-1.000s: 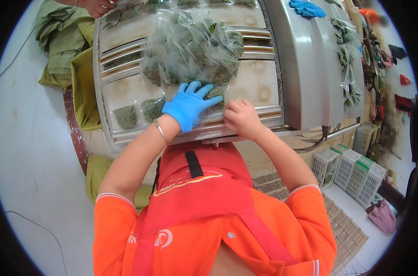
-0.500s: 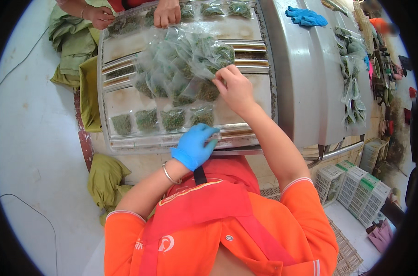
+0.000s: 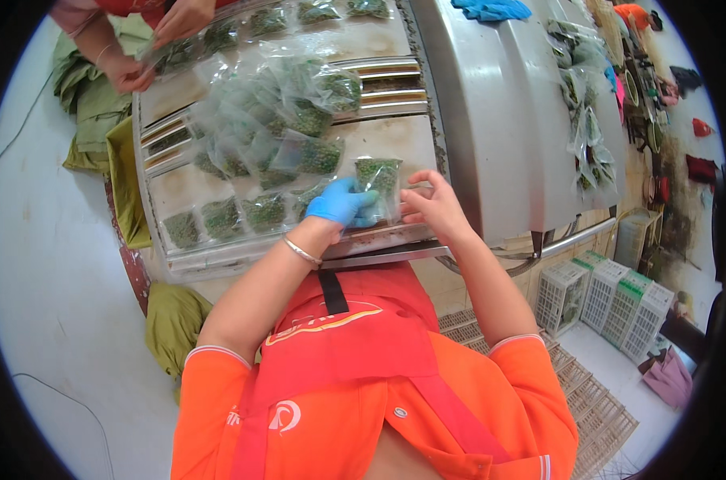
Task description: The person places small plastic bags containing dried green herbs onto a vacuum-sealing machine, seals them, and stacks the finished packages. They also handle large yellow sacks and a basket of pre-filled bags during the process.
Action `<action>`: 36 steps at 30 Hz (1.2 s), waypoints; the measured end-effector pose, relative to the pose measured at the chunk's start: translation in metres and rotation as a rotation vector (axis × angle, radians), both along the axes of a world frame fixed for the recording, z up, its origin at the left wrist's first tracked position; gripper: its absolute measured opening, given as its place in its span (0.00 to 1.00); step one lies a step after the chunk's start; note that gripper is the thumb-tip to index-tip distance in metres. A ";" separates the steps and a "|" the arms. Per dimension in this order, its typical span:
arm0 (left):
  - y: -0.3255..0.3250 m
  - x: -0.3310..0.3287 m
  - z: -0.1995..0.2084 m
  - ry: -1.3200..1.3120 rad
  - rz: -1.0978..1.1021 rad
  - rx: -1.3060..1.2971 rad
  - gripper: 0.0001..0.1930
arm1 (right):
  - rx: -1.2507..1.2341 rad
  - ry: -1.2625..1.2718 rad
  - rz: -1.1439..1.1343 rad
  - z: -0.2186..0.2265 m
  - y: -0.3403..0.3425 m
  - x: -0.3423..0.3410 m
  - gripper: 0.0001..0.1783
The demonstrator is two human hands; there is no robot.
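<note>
A clear plastic bag of small green berries [image 3: 379, 178] is upright over the near right part of the table. My left hand [image 3: 341, 205], in a blue glove, is closed on its left side, with the thumb across the front. At the bag's right edge is my bare right hand [image 3: 436, 206], its fingers apart and slightly curled, the fingertips at the plastic. Left of my glove, similar bags [image 3: 264, 211] lie in a row along the near edge, the closest partly hidden by my hand. Behind them is a heap of overlapping filled bags [image 3: 275, 112].
Across the table, a co-worker's hands [image 3: 183, 20] are at another row of bags [image 3: 267, 22]. A metal cover [image 3: 499, 120] stands to the right, with blue gloves [image 3: 491, 9] and more bags [image 3: 591, 120] on it. Plastic crates [image 3: 607, 304] stand on the floor at right.
My right hand has left the heap and come nearer and to the right. A filled bag is now between my hands, with my left hand gripping it. The co-worker's hands have shifted left.
</note>
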State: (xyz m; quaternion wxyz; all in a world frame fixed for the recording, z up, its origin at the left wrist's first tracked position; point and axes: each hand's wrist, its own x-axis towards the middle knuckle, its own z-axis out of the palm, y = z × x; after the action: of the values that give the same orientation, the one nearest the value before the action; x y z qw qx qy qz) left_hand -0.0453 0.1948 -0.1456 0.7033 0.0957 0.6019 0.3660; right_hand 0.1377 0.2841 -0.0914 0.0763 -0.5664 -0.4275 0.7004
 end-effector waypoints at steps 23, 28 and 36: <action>-0.033 -0.007 0.035 1.318 -0.761 0.273 0.31 | 0.957 -0.294 0.737 -0.046 -0.009 -0.024 0.08; -0.036 -0.019 0.020 1.736 -0.695 0.737 0.29 | 1.221 -0.261 0.796 -0.018 -0.017 -0.016 0.15; -0.009 -0.041 0.027 1.604 -1.095 0.835 0.36 | 0.978 -0.388 1.106 -0.016 -0.022 -0.016 0.20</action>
State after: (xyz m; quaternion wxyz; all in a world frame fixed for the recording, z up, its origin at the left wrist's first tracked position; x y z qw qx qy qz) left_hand -0.0860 0.1858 -0.1187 0.0800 0.8022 0.5916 0.0065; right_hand 0.1220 0.2621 -0.1075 -0.1198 -0.2847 -0.9162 0.2553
